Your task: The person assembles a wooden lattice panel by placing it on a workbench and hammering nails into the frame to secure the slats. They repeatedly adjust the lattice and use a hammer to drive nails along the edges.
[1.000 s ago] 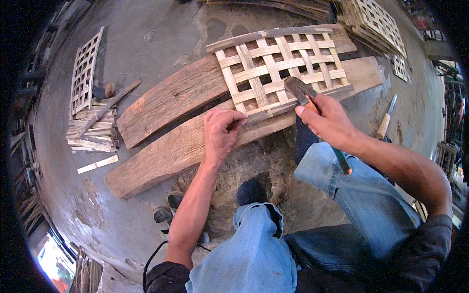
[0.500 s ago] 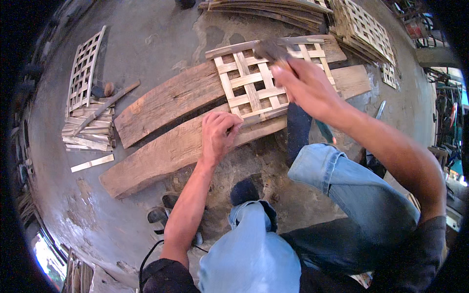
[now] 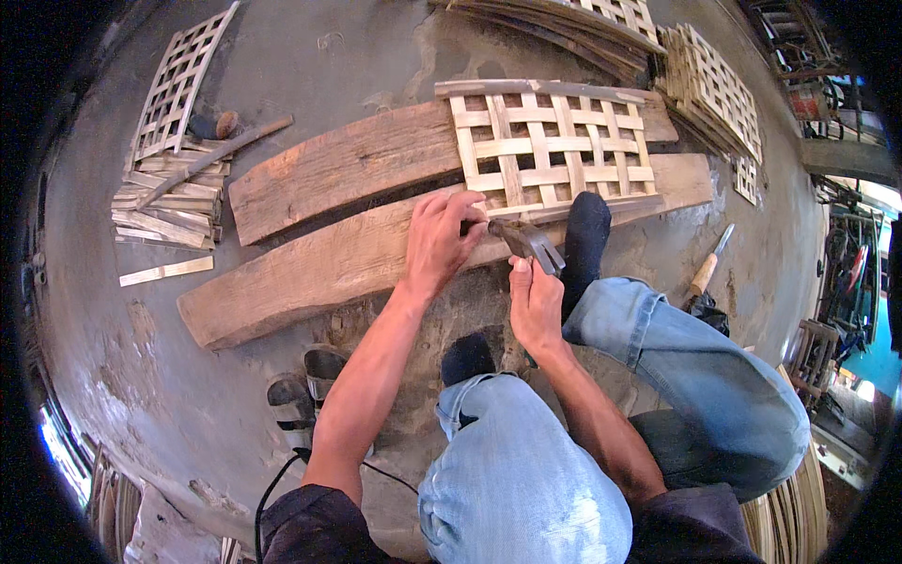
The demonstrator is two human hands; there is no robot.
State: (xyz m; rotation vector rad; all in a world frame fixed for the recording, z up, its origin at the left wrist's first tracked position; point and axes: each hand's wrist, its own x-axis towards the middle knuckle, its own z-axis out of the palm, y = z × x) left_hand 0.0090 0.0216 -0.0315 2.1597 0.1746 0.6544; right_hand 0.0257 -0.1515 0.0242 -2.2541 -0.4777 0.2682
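Woven panel (image 3: 540, 146): Pale lattice lies across 2 wooden planks (image 3: 301, 275) set on the floor (image 3: 310, 80).
Left hand (image 3: 440, 242): Fingers curl at the panel's near left corner; whether the grip holds anything cannot be told.
Right hand (image 3: 537, 305): Grip clenches a hammer (image 3: 534, 247), its head just beside the left fingertips.
Foot (image 3: 588, 235): Dark-socked, at the panel's near edge.
Knife (image 3: 705, 271): Rests on the floor, at right.

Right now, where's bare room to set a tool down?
Bare: left end of the front plank, left of the left hand; floor beyond the back plank, right of the lattice panel. Crowded: the woven panel's near edge, with that hand, right hand, hammer and right foot.
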